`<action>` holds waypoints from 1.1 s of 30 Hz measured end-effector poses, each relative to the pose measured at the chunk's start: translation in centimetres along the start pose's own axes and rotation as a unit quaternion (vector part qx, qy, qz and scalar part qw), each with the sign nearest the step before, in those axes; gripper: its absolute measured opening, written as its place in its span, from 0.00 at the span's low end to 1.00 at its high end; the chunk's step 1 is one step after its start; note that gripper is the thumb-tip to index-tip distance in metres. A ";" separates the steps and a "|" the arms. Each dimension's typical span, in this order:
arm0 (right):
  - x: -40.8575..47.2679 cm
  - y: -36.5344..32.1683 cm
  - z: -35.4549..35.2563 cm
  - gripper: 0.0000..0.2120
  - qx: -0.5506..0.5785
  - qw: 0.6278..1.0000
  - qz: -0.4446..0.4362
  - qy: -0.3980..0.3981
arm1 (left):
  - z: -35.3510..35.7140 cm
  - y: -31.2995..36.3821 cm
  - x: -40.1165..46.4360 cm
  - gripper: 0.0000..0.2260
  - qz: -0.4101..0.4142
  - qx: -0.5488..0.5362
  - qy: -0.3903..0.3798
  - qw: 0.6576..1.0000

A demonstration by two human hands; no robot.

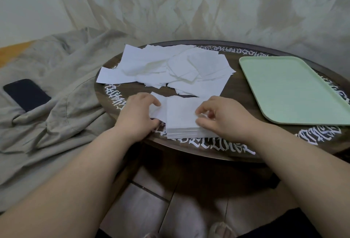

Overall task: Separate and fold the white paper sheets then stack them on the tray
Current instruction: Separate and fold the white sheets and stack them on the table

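Note:
A neat stack of white paper sheets [180, 118] lies near the front edge of the round dark table [244, 93]. My right hand [223, 117] pinches the right edge of the stack's top sheet between thumb and fingers. My left hand [140, 114] grips a loose white sheet [158, 108] at the stack's left side. Behind them a loose pile of white sheets [170, 67] spreads over the back left of the table. A pale green tray [295, 88] sits on the right of the table with nothing on it.
The table top carries white lettering around its rim. A grey crumpled cloth [56, 89] covers the surface to the left, with a dark phone [26, 94] lying on it. A draped fabric wall hangs behind. Tiled floor and my feet show below the table.

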State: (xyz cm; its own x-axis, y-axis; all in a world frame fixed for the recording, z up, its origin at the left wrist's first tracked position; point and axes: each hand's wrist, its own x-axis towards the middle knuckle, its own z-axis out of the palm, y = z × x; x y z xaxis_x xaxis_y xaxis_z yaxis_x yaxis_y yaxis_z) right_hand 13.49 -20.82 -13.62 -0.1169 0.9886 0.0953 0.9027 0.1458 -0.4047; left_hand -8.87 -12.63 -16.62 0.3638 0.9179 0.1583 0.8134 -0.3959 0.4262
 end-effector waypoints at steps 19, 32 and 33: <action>-1.0 -1.1 -2.3 0.19 0.555 0.784 0.274 0.039 | -0.2 6.7 -1.4 0.03 0.198 -0.045 0.157 0.966; -1.6 1.2 -1.8 0.12 0.268 0.936 0.212 0.081 | -1.5 4.9 -1.6 0.06 -0.091 -0.082 0.031 0.992; -1.6 1.3 -1.7 0.13 0.255 0.940 0.213 0.082 | -1.4 4.8 -1.6 0.04 -0.099 -0.128 0.014 0.987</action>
State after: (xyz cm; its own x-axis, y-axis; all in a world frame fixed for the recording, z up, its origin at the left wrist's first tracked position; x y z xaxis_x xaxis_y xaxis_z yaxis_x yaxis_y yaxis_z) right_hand 15.53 -22.28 -12.79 0.3131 0.9483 -0.0516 0.5325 -0.2203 -0.8172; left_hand -6.21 -15.98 -13.64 0.1935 0.9785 0.0717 0.7244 -0.1918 0.6622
